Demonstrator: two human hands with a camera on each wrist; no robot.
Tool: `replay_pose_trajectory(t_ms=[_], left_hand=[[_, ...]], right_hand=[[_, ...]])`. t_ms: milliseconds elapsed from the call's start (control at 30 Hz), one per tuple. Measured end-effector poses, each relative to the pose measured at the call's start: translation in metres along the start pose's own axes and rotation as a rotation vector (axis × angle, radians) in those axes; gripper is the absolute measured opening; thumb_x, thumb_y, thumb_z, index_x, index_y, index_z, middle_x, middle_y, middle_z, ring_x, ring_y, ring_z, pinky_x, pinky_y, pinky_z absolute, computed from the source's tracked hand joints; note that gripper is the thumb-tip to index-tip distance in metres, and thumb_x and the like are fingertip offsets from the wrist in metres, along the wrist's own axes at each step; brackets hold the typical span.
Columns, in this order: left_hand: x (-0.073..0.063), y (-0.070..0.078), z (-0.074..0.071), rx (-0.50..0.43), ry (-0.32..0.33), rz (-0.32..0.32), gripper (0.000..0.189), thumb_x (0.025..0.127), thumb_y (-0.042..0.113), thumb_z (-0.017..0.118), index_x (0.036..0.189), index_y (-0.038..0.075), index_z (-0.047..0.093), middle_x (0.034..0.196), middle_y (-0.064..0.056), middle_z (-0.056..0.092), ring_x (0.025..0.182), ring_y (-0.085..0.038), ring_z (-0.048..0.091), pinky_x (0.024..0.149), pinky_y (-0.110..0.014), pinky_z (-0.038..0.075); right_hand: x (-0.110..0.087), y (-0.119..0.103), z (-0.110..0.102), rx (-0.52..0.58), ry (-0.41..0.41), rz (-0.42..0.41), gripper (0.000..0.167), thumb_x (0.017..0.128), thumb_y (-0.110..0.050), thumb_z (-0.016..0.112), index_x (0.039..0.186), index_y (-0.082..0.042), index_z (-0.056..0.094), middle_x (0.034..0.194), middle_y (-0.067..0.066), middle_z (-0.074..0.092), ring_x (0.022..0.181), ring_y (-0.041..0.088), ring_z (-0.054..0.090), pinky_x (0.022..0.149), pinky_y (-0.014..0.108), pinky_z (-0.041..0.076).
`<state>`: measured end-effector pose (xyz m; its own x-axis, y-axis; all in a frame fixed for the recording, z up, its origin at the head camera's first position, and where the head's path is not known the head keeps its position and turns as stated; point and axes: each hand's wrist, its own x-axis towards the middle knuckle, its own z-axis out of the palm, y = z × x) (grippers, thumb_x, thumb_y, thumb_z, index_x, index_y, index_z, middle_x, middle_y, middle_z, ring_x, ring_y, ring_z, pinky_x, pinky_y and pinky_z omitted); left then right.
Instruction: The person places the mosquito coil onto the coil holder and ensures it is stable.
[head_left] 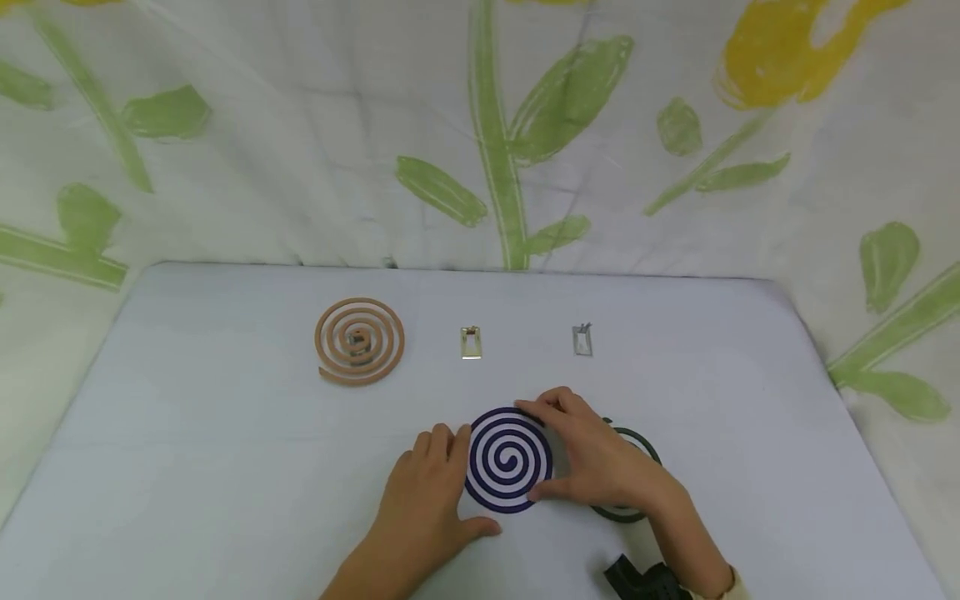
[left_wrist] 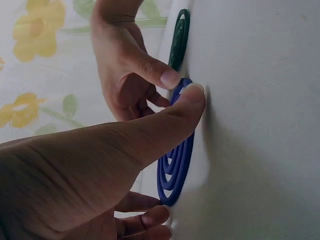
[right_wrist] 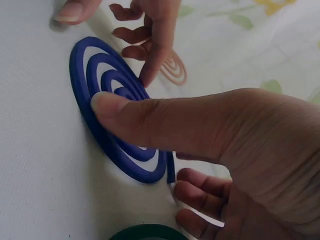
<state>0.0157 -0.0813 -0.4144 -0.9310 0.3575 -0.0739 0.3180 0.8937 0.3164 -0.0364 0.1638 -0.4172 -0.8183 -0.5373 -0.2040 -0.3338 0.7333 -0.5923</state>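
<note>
A flat blue mosquito coil (head_left: pixel 509 463) lies on the white table in front of me, between both hands. My left hand (head_left: pixel 425 490) touches its left edge with the fingers, thumb spread apart from the coil. At the coil's right side, my right hand (head_left: pixel 592 454) holds it, the index finger at the upper edge and the thumb on the lower right part. In the right wrist view that thumb presses over the blue rings, and the other fingers are loosely curled near the coil's outer end. A green coil (left_wrist: pixel 179 40) sits just to the right, partly hidden by my right hand and wrist.
Farther back on the left, an orange-brown coil (head_left: pixel 360 303) lies over a small metal piece. A gold metal stand (head_left: pixel 471 356) and a silver one (head_left: pixel 582 352) lie to its right. Flowered cloth (head_left: pixel 300 167) hangs behind the table. A black device (head_left: pixel 645 581) is near my right wrist.
</note>
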Motion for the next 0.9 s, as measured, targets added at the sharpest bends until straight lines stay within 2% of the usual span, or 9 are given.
replay_pose_trajectory(t_ms=[167, 400, 600, 900], left_hand=[[-0.002, -0.002, 0.006, 0.016, 0.051, 0.001, 0.122, 0.055, 0.073, 0.093, 0.146, 0.002, 0.054, 0.115, -0.009, 0.058, 0.106, -0.024, 0.056, 0.081, -0.042, 0.055], [0.000, -0.003, 0.007, 0.007, 0.039, 0.005, 0.114, 0.061, 0.066, 0.095, 0.148, 0.003, 0.055, 0.118, -0.010, 0.059, 0.106, -0.024, 0.057, 0.082, -0.042, 0.056], [0.003, -0.005, 0.008, -0.008, 0.027, 0.012, 0.113, 0.059, 0.063, 0.097, 0.147, 0.003, 0.057, 0.115, -0.009, 0.058, 0.103, -0.021, 0.055, 0.081, -0.040, 0.055], [0.003, -0.013, 0.009, 0.002, 0.127, 0.022, 0.112, 0.053, 0.065, 0.098, 0.143, 0.009, 0.062, 0.104, -0.002, 0.054, 0.098, -0.017, 0.052, 0.078, -0.036, 0.052]], right_hand=[[0.000, 0.002, -0.006, 0.003, -0.049, -0.029, 0.100, 0.072, -0.026, 0.099, 0.158, -0.023, 0.049, 0.140, -0.001, 0.050, 0.132, 0.021, 0.050, 0.111, 0.053, 0.052], [0.001, 0.008, -0.010, 0.016, -0.079, -0.038, 0.100, 0.072, -0.017, 0.099, 0.158, -0.024, 0.049, 0.137, -0.002, 0.051, 0.133, 0.020, 0.051, 0.112, 0.052, 0.052], [0.003, 0.009, -0.007, -0.001, -0.043, -0.048, 0.096, 0.069, -0.023, 0.101, 0.152, -0.025, 0.053, 0.130, -0.005, 0.053, 0.129, 0.017, 0.053, 0.110, 0.051, 0.052], [0.005, 0.006, -0.001, -0.040, 0.015, -0.045, 0.095, 0.063, -0.040, 0.103, 0.145, -0.023, 0.058, 0.128, -0.006, 0.056, 0.122, 0.015, 0.057, 0.106, 0.049, 0.055]])
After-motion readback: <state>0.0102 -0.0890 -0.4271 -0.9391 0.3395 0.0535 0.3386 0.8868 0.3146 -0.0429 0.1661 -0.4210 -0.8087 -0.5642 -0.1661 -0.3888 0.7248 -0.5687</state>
